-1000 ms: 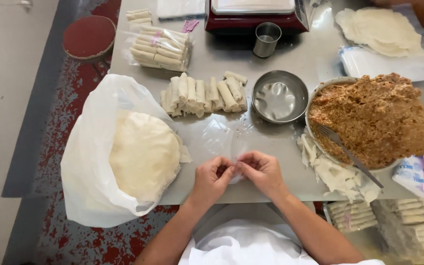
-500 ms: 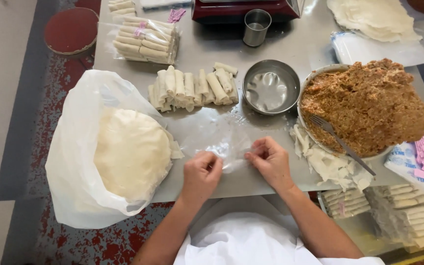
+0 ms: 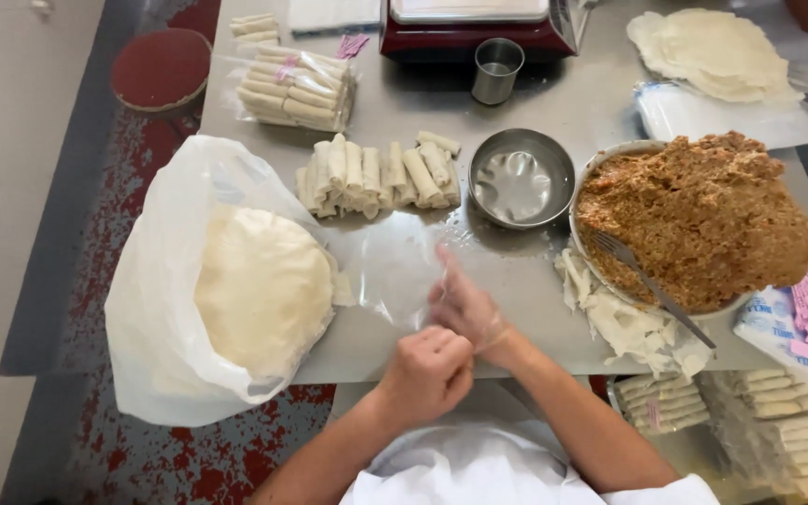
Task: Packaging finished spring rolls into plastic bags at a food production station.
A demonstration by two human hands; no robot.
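Observation:
My right hand [image 3: 465, 304] lies flat on the steel table [image 3: 526, 281], fingers stretched forward inside a thin clear plastic glove [image 3: 399, 266] whose loose film spreads to the left. My left hand [image 3: 427, 369] is a closed fist at the right wrist, pinching the glove's cuff at the table's near edge. Just beyond the fingertips sits a row of rolled spring rolls [image 3: 376, 173].
A white bag of round wrappers [image 3: 264, 290] lies left. A steel bowl [image 3: 521, 178], a big bowl of minced filling [image 3: 703, 220] with a fork [image 3: 652, 285], and wrapper scraps [image 3: 628, 323] are right. Bagged rolls [image 3: 296, 89], a steel cup [image 3: 496, 70] and a red machine [image 3: 469, 28] stand behind.
Both hands were pulling a clear film apart between their fingertips. Now my right hand has slid forward into it, and my left hand has drawn back to the right wrist.

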